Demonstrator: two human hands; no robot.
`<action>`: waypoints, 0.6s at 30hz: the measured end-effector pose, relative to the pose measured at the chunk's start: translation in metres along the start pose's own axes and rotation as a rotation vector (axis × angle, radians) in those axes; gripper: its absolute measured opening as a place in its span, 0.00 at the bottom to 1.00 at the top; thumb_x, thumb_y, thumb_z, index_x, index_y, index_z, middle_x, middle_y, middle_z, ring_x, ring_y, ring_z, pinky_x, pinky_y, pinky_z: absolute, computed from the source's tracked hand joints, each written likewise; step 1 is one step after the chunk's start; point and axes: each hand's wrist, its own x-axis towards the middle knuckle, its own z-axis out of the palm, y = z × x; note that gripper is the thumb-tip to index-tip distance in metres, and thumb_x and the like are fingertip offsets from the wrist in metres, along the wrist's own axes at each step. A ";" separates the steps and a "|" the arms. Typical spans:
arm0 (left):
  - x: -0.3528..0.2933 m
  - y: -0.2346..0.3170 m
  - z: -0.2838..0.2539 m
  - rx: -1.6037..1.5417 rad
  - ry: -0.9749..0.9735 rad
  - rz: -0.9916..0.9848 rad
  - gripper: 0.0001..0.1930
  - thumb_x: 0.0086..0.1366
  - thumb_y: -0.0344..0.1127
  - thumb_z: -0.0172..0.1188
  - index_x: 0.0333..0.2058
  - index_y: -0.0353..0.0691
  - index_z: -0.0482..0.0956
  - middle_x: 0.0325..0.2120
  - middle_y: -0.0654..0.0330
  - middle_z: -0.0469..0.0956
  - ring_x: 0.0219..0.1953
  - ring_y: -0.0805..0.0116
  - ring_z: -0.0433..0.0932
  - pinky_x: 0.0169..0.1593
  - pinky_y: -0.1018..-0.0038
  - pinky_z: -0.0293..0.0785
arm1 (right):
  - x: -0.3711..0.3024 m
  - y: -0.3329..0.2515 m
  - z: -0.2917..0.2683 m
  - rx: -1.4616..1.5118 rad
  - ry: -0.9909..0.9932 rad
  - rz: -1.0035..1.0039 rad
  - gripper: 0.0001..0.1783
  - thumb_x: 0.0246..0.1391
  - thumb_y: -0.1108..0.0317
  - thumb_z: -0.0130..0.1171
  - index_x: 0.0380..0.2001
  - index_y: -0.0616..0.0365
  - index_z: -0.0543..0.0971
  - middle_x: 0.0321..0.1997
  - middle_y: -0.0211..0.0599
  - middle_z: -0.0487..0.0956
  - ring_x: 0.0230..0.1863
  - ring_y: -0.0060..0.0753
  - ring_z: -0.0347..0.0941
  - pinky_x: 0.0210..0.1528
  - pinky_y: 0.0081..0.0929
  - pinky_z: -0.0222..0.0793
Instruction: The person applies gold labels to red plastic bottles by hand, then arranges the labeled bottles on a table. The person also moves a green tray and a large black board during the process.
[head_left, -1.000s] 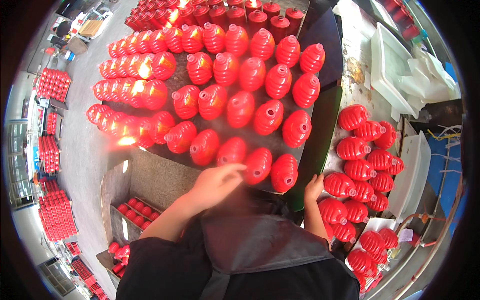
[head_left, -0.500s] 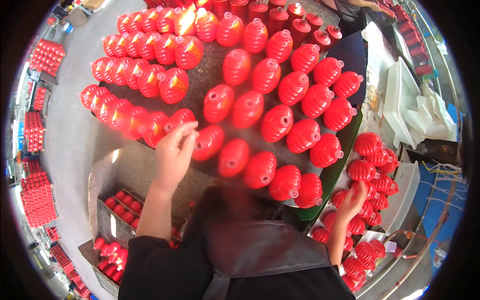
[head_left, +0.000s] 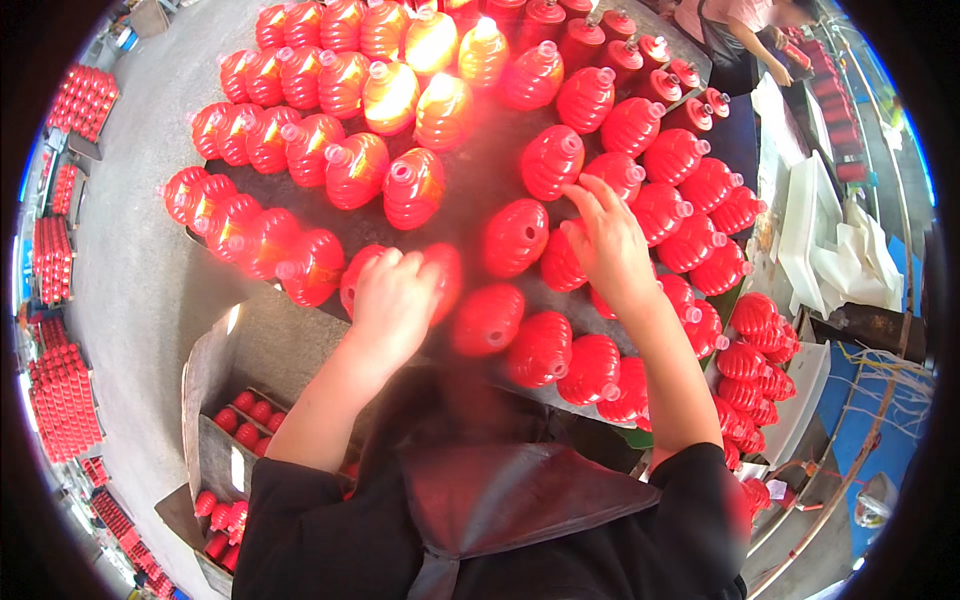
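Observation:
Rows of round, ribbed red bottles (head_left: 515,237) with short clear necks cover the dark tabletop (head_left: 470,180). My left hand (head_left: 395,300) is at the table's near edge, its fingers bent down and closed between two bottles; they seem to grip the blurred red bottle (head_left: 441,281) there, though the fingertips are hidden. A second bottle (head_left: 362,277) sits partly behind that hand. Over the right-hand rows reaches my right hand (head_left: 608,240), fingers apart and slightly curved. Its fingertips are beside the lower side of a bottle (head_left: 551,163), and nothing shows held in it.
Taller red cylinders (head_left: 622,55) stand at the far side. More bottles (head_left: 745,370) are heaped at the right, near a white tray (head_left: 800,215). A co-worker (head_left: 740,35) is at the upper right. Lower left, a box (head_left: 225,450) holds red items.
My right hand has come from the heap at the right to above the table's bottles. My left hand has moved slightly right and closed. Bottles now stand closer together at the right.

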 end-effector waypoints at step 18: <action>-0.057 -0.063 0.014 -0.218 0.164 -0.251 0.21 0.51 0.29 0.74 0.45 0.36 0.83 0.45 0.52 0.82 0.49 0.49 0.79 0.53 0.60 0.76 | -0.021 -0.111 0.121 0.170 -0.465 -0.125 0.18 0.54 0.58 0.67 0.43 0.55 0.79 0.28 0.45 0.81 0.31 0.54 0.80 0.34 0.47 0.77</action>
